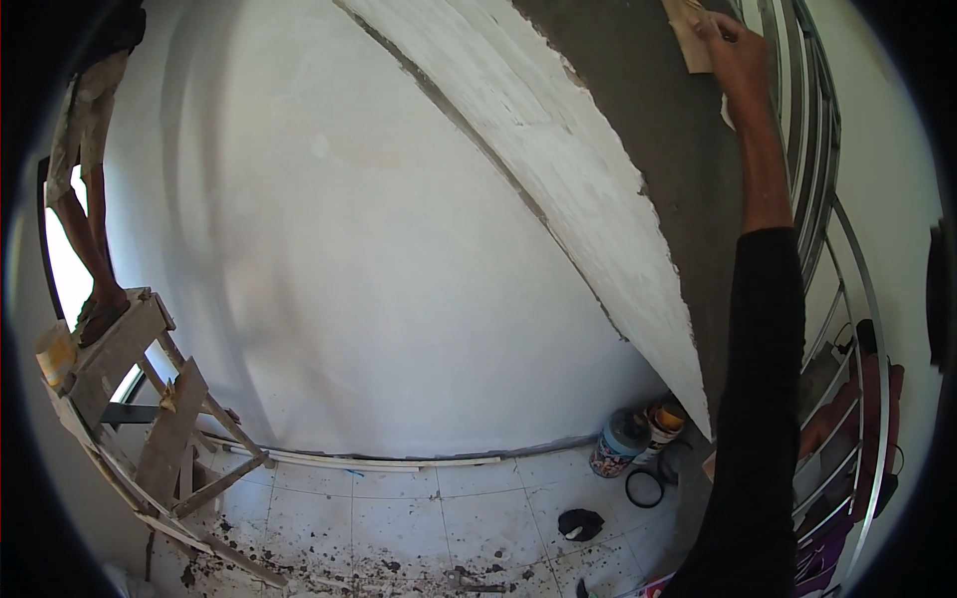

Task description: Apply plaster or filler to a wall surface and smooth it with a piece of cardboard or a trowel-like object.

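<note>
My right hand (pixel 736 58), at the end of a black sleeve, pinches a tan flat piece (pixel 686 38) at the upper right. It is over a dark grey plastered surface (pixel 638 100). Beside that surface runs a sloping white band (pixel 598 199) with a ragged edge, next to a pale wall (pixel 329 229). Close to the hand on the right is a curved metal railing (pixel 835 239). My left hand is out of the picture.
Another person's legs (pixel 92 229) stand on a wooden scaffold (pixel 150 329) at left, beside a yellowish container (pixel 55 354). Below are containers (pixel 616 444), a black ring (pixel 643 488), a black item (pixel 578 525) and debris-spotted tiles (pixel 399 508). Red and purple items (pixel 875 409) show behind the railing.
</note>
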`<state>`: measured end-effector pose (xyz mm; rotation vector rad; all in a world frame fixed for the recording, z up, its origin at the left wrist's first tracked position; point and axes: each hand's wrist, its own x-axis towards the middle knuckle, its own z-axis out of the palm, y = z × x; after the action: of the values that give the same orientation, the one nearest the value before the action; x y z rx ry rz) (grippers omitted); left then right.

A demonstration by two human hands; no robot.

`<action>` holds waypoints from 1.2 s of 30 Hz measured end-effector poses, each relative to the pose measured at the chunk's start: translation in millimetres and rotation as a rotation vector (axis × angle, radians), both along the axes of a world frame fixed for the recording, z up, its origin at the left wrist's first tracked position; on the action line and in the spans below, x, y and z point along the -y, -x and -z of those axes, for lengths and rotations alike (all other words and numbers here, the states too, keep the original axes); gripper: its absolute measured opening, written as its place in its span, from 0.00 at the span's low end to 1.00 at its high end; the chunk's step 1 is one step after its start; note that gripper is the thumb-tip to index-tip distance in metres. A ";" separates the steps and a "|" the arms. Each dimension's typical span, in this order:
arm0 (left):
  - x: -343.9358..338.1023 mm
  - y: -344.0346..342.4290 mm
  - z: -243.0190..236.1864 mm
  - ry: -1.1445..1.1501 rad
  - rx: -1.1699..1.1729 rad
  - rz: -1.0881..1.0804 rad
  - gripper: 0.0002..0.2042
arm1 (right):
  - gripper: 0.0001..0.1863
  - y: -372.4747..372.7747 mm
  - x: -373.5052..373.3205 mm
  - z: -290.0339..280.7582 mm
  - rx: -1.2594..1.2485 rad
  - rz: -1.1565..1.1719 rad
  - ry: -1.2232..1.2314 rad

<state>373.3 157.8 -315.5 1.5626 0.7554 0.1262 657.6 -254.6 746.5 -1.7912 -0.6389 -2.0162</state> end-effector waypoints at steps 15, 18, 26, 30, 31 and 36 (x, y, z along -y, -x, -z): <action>-6.9 1.4 -13.7 -0.435 -0.019 0.488 0.13 | 0.07 -20.0 25.5 35.5 0.037 -0.050 -0.091; -7.6 12.1 -10.8 -0.911 0.671 0.487 0.13 | 0.07 -23.3 -41.9 107.6 0.135 -0.205 0.332; 17.4 -7.6 -32.3 -0.392 0.122 0.454 0.13 | 0.09 22.4 1.9 27.8 0.188 -0.044 -0.050; 9.2 -0.6 -30.3 -0.535 0.415 0.426 0.12 | 0.10 -10.3 3.3 14.0 0.094 -0.066 -0.033; 8.6 0.7 -30.8 -0.561 0.486 0.420 0.12 | 0.07 -15.3 -14.8 36.0 -0.013 -0.128 0.040; 0.5 9.5 -19.5 -0.675 0.792 0.351 0.11 | 0.07 12.0 -84.9 129.5 0.182 -0.095 0.571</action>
<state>363.7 157.3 -296.0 2.0314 -0.2254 0.7478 645.6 -169.7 616.9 -1.8203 -1.4467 -2.0818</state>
